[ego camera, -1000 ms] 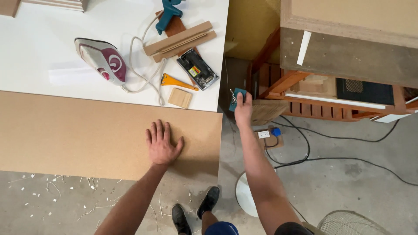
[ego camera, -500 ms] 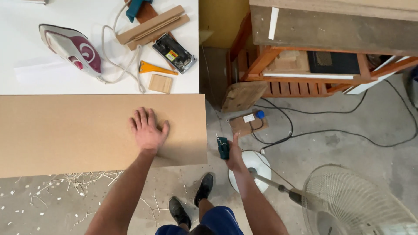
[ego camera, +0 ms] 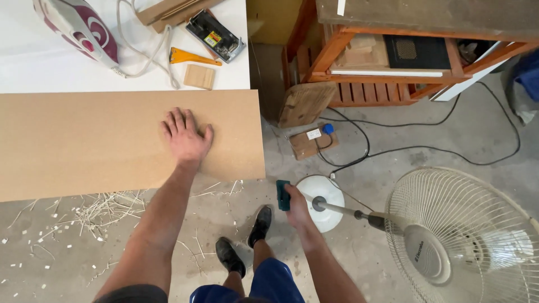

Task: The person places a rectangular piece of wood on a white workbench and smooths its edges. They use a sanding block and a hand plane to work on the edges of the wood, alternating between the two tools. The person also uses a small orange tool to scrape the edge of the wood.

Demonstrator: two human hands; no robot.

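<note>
My left hand (ego camera: 185,138) lies flat, fingers spread, on a long brown fibreboard panel (ego camera: 84,140) that rests over a white table (ego camera: 45,73). My right hand (ego camera: 296,205) is down beside the panel's right end, below its near corner, closed around a small teal block-shaped tool (ego camera: 283,194). The tool is held upright, apart from the board. My black shoes (ego camera: 244,241) stand on the concrete floor under both arms.
On the white table lie a maroon and white clothes iron (ego camera: 78,28) with its cord, an orange scraper (ego camera: 191,56), a small wooden block (ego camera: 200,76) and a black tool (ego camera: 216,35). A white pedestal fan (ego camera: 449,241) stands right. A wooden rack (ego camera: 387,67), cables and a socket block (ego camera: 313,140) lie beyond. Shavings litter the floor (ego camera: 101,213).
My right hand has drawn back from beside the table's far corner toward my body, carrying the teal tool. The camera tilted down, bringing the fan into view. My left hand stayed on the panel.
</note>
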